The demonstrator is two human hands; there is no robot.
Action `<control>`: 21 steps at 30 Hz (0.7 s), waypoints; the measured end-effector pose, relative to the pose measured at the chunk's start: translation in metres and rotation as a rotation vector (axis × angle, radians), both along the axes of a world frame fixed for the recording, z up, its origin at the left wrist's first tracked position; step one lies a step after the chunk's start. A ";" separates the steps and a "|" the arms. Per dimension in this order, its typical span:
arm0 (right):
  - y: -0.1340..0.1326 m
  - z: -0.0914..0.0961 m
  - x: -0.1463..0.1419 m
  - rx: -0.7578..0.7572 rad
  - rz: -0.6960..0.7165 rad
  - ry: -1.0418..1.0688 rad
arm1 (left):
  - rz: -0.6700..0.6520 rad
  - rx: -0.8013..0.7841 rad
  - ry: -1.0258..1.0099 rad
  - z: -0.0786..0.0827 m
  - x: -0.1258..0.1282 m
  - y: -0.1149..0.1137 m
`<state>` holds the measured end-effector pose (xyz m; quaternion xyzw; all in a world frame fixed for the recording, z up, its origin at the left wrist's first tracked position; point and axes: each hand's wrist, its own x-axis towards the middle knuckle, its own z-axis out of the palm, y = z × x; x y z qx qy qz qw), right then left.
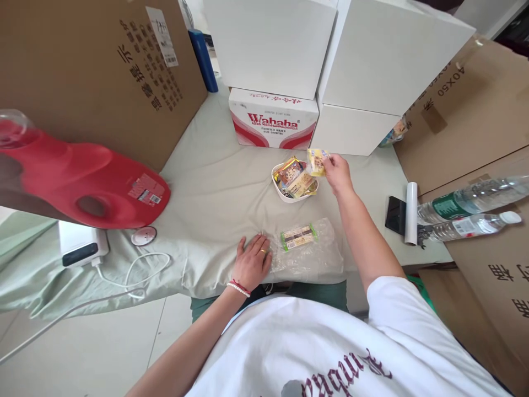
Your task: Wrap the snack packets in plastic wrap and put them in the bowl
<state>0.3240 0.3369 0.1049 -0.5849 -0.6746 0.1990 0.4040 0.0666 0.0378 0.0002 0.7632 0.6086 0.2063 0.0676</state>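
A surface is lying under a pale green cloth and carrying nearly everything here. At the far left, a big cardboard box is standing on it, and more cardboard boxes are rising along the right. White boxes are standing at the back, one of them sitting on a red and white carton. A large red jug is filling the left side. Two clear bottles are showing at the right edge.

Nearer the person, a clear bag is lying crumpled close to the front edge. The left hand is resting palm down with fingers outstretched, gripping nothing and touching the bag's left edge. The right hand is pinching a yellow packet between thumb and fingers.

A white bowl is sitting beyond the bag, holding several snack packets. A white power bank is lying near the jug, and a white roll is lying against a dark phone at the right. A green-edged packet is lying on the bag. The yellow packet is hanging at the bowl's far right rim; whether it is touching the bowl is hard to tell.
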 end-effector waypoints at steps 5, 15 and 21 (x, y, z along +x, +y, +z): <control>0.004 0.001 -0.067 -0.106 -0.030 -0.377 | -0.003 0.018 0.014 0.000 0.000 0.000; 0.005 -0.009 -0.064 0.090 0.111 -0.519 | -0.016 0.006 -0.020 0.002 -0.001 0.000; -0.014 -0.016 -0.081 -0.037 0.263 -0.637 | -0.010 -0.006 -0.033 0.004 -0.001 0.000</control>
